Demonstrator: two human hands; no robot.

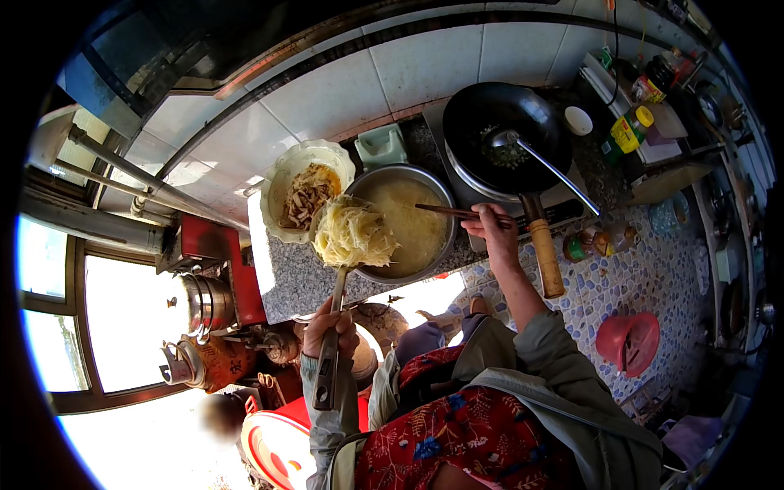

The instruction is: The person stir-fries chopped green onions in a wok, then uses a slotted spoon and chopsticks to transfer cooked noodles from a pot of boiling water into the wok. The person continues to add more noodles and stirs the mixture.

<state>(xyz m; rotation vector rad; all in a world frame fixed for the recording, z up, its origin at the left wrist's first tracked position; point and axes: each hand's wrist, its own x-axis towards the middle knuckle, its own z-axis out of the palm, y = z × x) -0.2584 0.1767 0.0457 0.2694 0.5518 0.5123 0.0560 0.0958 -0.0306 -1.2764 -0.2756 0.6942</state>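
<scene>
My left hand (334,334) grips the long handle of a skimmer or ladle (326,370). A heap of pale yellow shreds (355,236), possibly potato, covers its head, over the left rim of a metal basin (452,236). Cloudy yellowish liquid fills that basin. Over its right side, a pair of brown chopsticks (444,210) is held by my right hand (493,229), tips pointing left. A scalloped bowl (278,184) with cooked brown strips (306,196), perhaps meat, stands to the left. At the right, a black wok (539,110) holds chopped bits and a metal ladle (545,165).
The wok's wooden handle (545,260) juts past the granite counter (282,275). Behind the basin sits a pale green plastic holder (381,147). A small white bowl (578,120) and a yellow-capped bottle (628,131) are at the right. A red bucket (625,343) stands on the floor.
</scene>
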